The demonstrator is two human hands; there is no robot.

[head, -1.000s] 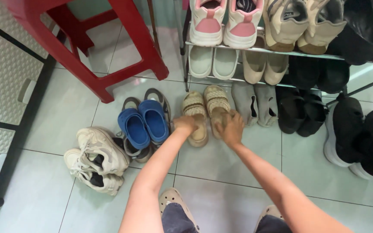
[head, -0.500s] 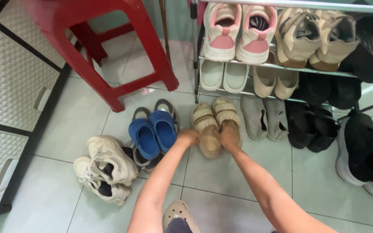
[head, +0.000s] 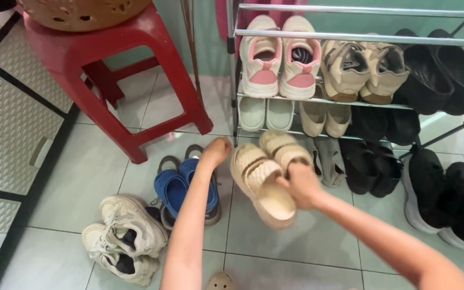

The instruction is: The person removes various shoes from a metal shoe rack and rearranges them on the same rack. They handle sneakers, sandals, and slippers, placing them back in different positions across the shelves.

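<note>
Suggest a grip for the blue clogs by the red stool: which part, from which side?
Hedged: pinch the two blue clogs together at their heel rims, coming from above on the near side. They lie side by side, openings up, stacked on grey sandals; the left hand hovers over their far ends.

From my remote seat, I see a red plastic stool (head: 135, 70) at upper left, carrying a tan perforated basket (head: 81, 12). White embossed drawers (head: 12, 123) line the left edge. On the pale green tiled floor (head: 307, 241), blue clogs (head: 181, 185) rest on grey sandals, with white sneakers (head: 127, 228) piled just beside them. A metal shoe rack (head: 350, 37) at upper right holds pink-and-white sneakers (head: 280, 56), beige sneakers (head: 363, 67) and black shoes (head: 441, 70); pale slip-ons (head: 266, 114) sit on the shelf below. Black shoes with white soles (head: 447, 196) stand at right.
</note>
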